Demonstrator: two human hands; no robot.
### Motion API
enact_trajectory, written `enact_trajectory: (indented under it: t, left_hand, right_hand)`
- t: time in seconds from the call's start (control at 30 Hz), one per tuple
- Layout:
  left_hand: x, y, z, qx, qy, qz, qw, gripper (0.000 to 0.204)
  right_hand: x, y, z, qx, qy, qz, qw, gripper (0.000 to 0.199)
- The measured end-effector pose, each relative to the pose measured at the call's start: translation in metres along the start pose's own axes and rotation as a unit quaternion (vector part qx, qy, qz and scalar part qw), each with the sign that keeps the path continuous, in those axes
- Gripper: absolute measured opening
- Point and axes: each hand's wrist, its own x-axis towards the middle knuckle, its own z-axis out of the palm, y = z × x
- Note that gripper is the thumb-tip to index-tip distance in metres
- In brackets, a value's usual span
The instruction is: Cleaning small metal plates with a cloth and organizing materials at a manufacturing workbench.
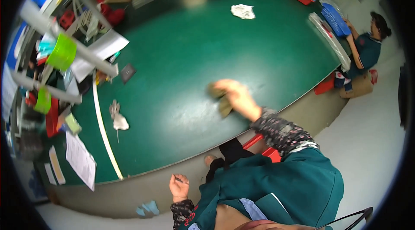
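Observation:
My right hand (237, 98) presses an olive-brown cloth (225, 107) onto the green tabletop (181, 70), near its front edge. The hand and cloth are slightly smeared by motion. Off the table's front edge, low in the picture, my left hand (179, 186) is closed with the fingers curled. A small dark thing shows at its fingers, too small to name. A crumpled white piece (243, 11) lies toward the far side of the table. To the left rests a grey and white cloth-like bundle (118, 117) with a thin stick.
A pale strip (103, 130) runs along the table's left part, with papers (81, 158) beyond it. Grey rack bars with green holders (62, 52) stand at the left. On the right, a co-worker (367, 50) handles a blue basket (335, 20) beside a long wrapped package (330, 41).

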Motion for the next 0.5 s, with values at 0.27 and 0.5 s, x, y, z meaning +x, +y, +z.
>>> enact_trajectory:
  t: [0.27, 0.5]
  left_hand:
    - [0.007, 0.007, 0.010, 0.087, 0.000, -0.070, 0.994, 0.024]
    - [-0.005, 0.008, 0.030, 0.163, 0.090, -0.018, 0.982, 0.025]
  right_hand:
    - [-0.082, 0.213, -0.273, -0.431, 0.434, 0.189, 0.769, 0.026]
    - [0.068, 0.244, -0.246, -0.466, 0.231, 0.080, 0.850, 0.036]
